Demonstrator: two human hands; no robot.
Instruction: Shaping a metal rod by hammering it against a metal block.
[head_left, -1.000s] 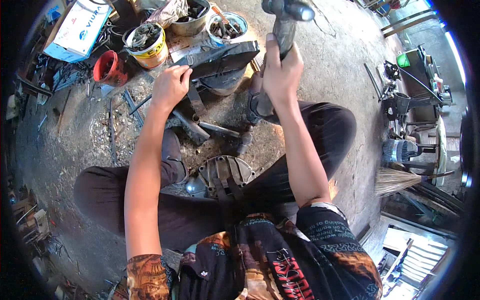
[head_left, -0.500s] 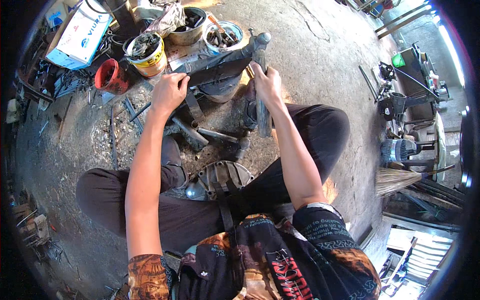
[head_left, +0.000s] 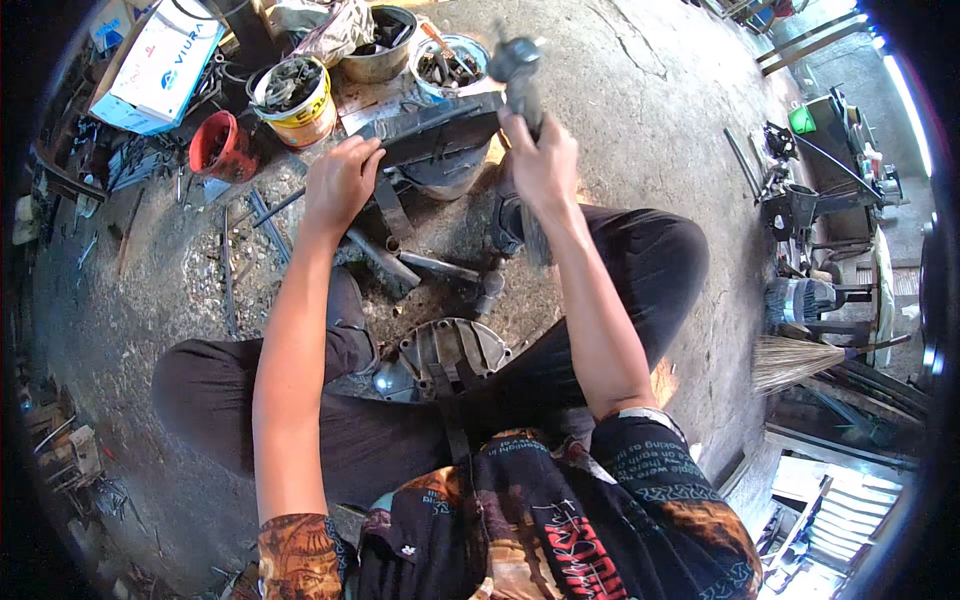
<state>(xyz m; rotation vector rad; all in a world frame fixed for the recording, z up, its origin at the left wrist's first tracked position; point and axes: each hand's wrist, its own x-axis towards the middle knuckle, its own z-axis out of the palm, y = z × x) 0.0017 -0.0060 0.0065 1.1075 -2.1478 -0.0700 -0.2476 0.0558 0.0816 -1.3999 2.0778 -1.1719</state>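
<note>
The white-and-blue box (head_left: pixel 165 60) stood well to the left of the dark metal block (head_left: pixel 440 150) and farther from the person. The block itself was long, its axis slanting from near left to far right. The yellow-and-white bucket (head_left: pixel 305 125) stood beyond the block's left end, holding dark scraps (head_left: pixel 288 88), and the smaller red bucket (head_left: pixel 225 150) was farther left of the block. A ribbed, rounded casting (head_left: pixel 450 345) lay on the near side of the block. The hammer (head_left: pixel 516 66) was at the block's right end, its blurred head pointing away from the person and its handle running back toward them; the head's height over the block could not be told. The right hand (head_left: pixel 545 165), just right of the block, had its fingers wrapped round the handle. The left hand (head_left: pixel 342 182), at the block's left end, was curled closed, thumb pressed to index finger, gripping a thin dark rod (head_left: pixel 280 207). The rod's free end jutted toward the near left; how far it ran over the block could not be made out.
</note>
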